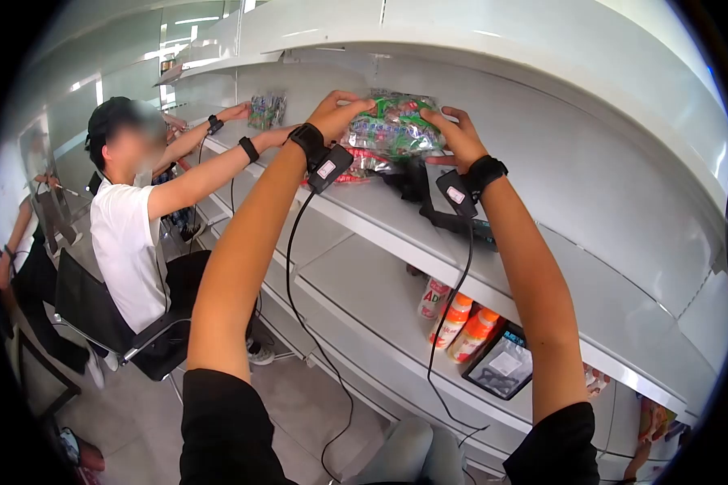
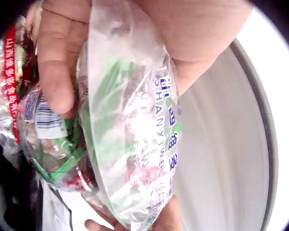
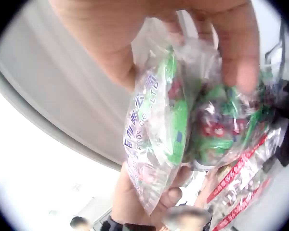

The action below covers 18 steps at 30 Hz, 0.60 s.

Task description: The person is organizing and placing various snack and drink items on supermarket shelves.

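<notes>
Both my hands hold a clear, crinkly plastic bag (image 1: 396, 129) with green and blue print, above the upper shelf. My left hand (image 1: 340, 117) grips its left end, and my right hand (image 1: 459, 137) has the right end between thumb and fingers. Blue lettering runs along the bag's bulging side (image 2: 154, 130) in the left wrist view. Right against it is a green-printed packed portion with a barcode label (image 2: 50, 120); cannot tell whether this is a second bag. Beneath them lies a clear bag with red printed bands (image 3: 238, 178).
Black cloth-like material (image 1: 412, 184) lies on the shelf (image 1: 364, 218) beside the bags. Lower down stand orange-capped bottles (image 1: 461, 319) and a black-framed pack (image 1: 503, 360). At left, a seated person (image 1: 129, 218) reaches to a similar bag (image 1: 267, 111). Cables (image 1: 291, 267) hang from both my wrists.
</notes>
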Tool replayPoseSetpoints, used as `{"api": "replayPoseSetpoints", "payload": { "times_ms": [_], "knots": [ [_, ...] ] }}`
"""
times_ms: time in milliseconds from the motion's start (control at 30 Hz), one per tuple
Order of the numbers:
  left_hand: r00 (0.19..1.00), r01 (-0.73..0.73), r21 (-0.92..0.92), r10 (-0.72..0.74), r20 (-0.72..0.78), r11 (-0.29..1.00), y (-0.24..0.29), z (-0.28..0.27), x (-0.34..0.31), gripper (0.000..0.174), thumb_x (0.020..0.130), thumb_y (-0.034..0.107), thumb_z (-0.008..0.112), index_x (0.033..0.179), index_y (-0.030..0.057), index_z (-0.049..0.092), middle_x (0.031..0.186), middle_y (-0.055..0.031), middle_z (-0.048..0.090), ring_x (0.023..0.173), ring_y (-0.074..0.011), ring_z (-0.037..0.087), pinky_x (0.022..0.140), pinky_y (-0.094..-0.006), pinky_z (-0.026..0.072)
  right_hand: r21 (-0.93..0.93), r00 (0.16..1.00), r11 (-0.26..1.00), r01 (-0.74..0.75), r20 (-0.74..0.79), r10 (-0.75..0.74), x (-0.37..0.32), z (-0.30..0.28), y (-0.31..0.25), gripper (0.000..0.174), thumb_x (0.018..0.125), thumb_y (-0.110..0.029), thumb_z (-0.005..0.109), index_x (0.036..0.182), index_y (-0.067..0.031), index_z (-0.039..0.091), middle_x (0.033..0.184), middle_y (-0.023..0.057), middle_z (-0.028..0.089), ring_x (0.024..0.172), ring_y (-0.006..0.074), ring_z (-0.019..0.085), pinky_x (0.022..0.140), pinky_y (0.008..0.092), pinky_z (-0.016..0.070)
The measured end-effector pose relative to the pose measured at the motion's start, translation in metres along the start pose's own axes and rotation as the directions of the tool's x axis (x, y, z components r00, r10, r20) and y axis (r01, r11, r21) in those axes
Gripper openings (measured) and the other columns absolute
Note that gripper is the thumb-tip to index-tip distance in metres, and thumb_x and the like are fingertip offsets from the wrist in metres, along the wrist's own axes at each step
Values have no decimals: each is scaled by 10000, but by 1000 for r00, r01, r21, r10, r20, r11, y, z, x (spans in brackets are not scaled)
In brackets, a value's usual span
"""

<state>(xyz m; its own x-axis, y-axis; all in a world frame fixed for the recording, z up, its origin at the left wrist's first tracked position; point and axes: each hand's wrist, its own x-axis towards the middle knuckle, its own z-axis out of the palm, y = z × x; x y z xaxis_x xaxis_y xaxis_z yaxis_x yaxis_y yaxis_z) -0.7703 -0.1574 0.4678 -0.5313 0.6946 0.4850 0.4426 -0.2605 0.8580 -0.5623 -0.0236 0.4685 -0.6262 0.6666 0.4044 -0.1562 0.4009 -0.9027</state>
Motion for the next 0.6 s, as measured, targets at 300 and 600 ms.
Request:
{"api": "replayPoseSetpoints", "payload": {
  "times_ms": [300, 600],
  "knots": [
    [950, 232, -294, -152, 272, 927, -74, 18, -53, 696, 799, 378, 754, 1322, 62, 420, 1174, -91, 568, 961, -205, 611, 658, -362, 554, 112, 983, 983, -147, 127, 132, -49, 28, 41, 842, 811, -220, 730, 1422, 90, 239, 1273, 214, 521, 1109, 277, 574, 875, 370, 514],
    [948, -319, -84, 319, -16, 944, -42, 27, -146, 600, 849, 308, 710, 1325, 35, 468, 1245, -99, 563, 1191, -187, 491, 1007, -338, 386, -77, 967, 976, 204, 174, -188, -123, 22, 31, 745, 826, -194, 738, 1382, 86, 330, 1315, 184, 491, 1179, 229, 508, 986, 314, 422]
  ]
}}
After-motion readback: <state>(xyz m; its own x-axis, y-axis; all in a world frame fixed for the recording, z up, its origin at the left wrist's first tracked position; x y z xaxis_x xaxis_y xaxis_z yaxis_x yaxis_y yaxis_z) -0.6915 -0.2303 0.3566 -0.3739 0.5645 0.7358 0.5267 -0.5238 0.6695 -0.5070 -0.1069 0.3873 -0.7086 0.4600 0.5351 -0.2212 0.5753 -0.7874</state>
